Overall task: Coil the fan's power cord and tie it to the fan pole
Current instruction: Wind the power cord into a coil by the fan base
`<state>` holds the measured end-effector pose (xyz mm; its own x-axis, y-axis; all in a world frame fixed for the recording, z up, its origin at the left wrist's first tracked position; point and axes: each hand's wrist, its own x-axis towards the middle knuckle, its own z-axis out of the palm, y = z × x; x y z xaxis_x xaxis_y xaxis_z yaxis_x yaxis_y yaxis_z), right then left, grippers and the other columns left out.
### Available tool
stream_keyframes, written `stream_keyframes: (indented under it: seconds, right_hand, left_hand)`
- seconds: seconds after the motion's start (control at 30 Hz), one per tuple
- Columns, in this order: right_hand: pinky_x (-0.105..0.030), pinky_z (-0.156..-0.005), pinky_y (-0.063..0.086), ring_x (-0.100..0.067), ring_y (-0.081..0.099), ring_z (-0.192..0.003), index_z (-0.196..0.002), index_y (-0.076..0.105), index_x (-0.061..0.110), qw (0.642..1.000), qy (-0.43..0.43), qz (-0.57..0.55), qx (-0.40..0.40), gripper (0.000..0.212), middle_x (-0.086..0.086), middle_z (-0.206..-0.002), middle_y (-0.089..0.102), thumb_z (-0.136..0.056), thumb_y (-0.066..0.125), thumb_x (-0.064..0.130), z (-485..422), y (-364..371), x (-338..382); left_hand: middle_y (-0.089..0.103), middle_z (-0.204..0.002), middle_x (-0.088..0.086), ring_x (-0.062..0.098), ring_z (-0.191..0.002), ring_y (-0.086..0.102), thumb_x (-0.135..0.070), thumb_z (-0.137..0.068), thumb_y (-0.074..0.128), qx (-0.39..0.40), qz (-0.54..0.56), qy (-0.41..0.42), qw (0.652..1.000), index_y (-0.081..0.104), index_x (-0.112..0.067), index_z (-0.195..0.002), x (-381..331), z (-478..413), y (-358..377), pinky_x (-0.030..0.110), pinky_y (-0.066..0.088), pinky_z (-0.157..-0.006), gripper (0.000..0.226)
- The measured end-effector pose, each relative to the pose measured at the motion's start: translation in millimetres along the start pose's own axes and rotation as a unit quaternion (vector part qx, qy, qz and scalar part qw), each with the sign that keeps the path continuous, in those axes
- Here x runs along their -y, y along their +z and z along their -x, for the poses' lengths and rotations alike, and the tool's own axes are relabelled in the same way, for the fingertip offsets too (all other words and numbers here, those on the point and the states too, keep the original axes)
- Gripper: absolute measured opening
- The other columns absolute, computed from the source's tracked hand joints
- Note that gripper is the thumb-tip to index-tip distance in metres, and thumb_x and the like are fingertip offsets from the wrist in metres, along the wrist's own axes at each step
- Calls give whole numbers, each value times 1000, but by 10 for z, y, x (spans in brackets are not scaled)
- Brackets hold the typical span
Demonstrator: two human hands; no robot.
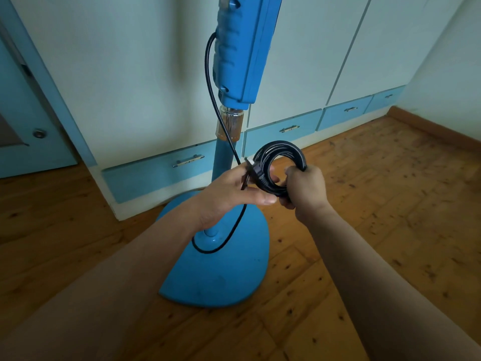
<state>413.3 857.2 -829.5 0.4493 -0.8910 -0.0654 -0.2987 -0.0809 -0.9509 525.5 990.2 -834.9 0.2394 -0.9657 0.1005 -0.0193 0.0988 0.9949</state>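
2 grips on coiled power cord (279,152), just right of blue fan pole (222,162): your right hand (305,190) fisted round coil's right side, your left hand (229,199) pinching left side at plug (256,175); slack cord loops over fan base (221,277).

Blue drawers (285,134), wooden floor (390,204)

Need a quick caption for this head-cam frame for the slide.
The right hand grips the coiled power cord while the left hand holds its plug by the blue fan pole.
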Motion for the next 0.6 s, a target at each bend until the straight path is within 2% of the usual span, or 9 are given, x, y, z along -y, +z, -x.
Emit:
stream_keyframes:
  seconds: [0.07,0.13,0.17,0.23,0.3,0.4,0.5,0.53,0.6]
  right_hand:
    - [-28,-41,36,-20,46,-29,-75,50,4,998,43,-33,19,23,-13,-54,50,-97,44,7,30,63,-8]
    - [-26,-38,39,-20,50,-32,-80,54,3,994,64,-51,67,23,-14,-60,55,-100,45,11,94,142,4]
    - [-26,-37,40,-19,52,-33,-81,54,5,992,63,-53,96,23,-14,-65,56,-101,48,13,124,176,11]
    - [-25,-37,42,-18,56,-35,-83,57,7,988,55,-30,141,24,-11,-74,59,-101,55,22,149,186,35]
    - [-24,-41,47,-17,64,-41,-87,63,9,986,33,32,161,26,-7,-80,68,-97,62,32,136,114,64]
    - [-30,-52,57,-16,74,-60,-102,66,16,966,-80,197,146,25,-2,-86,75,-92,69,39,85,-55,96]
    - [-40,-67,61,-21,69,-79,-111,61,26,860,-247,433,113,27,4,-93,71,-91,66,43,101,-110,126]
    - [-42,-66,60,-23,67,-77,-104,61,24,844,-284,439,120,19,2,-88,70,-92,63,37,120,-87,121]
    - [-45,-58,56,-28,62,-66,-88,56,19,857,-311,383,145,6,-5,-75,65,-92,56,24,142,-38,75]
  left_hand:
    - [75,-98,-6,8,-96,71,-36,-77,82,-96,-18,9,995,71,-19,-105,32,-44,82,19,55,-83,35]
    - [68,-72,-12,-3,-72,64,-33,-86,71,-226,-76,24,971,68,-15,-80,55,-105,177,10,47,-69,19]
    - [62,-62,-14,-5,-63,58,-28,-89,64,-277,-100,30,955,63,-14,-71,70,-127,202,6,42,-61,23]
    - [54,-55,-13,-2,-54,49,-22,-89,54,-317,-115,30,941,56,-12,-64,71,-135,177,8,39,-54,27]
    - [53,-57,-11,0,-53,46,-25,-88,51,-292,-148,18,945,54,-13,-63,62,-113,104,15,39,-55,28]
    - [48,-54,-11,3,-50,42,-26,-87,51,-208,-242,10,948,45,-23,-63,53,-68,39,15,35,-50,25]
    - [46,-58,-9,5,-49,44,-24,-92,55,-126,-362,6,923,40,-31,-69,6,-51,-9,17,34,-48,28]
    - [47,-59,-8,7,-50,45,-25,-91,55,-100,-404,2,909,40,-32,-71,-22,-53,-18,19,33,-47,26]
    - [48,-62,-7,9,-54,45,-31,-87,53,-70,-457,0,887,41,-29,-74,-75,-65,-11,27,32,-51,18]
